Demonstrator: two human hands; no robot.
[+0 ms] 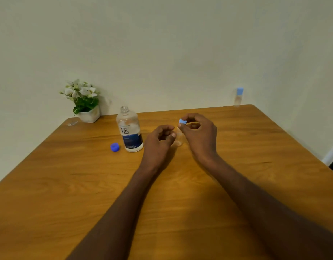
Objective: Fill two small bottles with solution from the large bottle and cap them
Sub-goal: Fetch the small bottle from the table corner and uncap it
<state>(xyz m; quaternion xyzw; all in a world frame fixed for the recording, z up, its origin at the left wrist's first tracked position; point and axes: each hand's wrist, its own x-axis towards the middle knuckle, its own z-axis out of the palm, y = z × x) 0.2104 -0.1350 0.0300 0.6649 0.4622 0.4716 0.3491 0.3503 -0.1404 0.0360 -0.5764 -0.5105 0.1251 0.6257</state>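
Mid-table, the left hand (159, 136) grips a small clear plastic bottle (178, 138) while the right hand (198, 131) pinches its light-blue cap (182, 121) on top — the uncapped large clear solution bottle (130, 130) stands just left.

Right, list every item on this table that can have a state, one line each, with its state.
Large bottle: upright, uncapped, partly filled.
Dark blue cap: off, on the table.
Small bottle: upright between both hands, contents unclear.
Light blue cap: pinched by right hand.
Left hand: at the small bottle.
Far small bottle: upright, capped.
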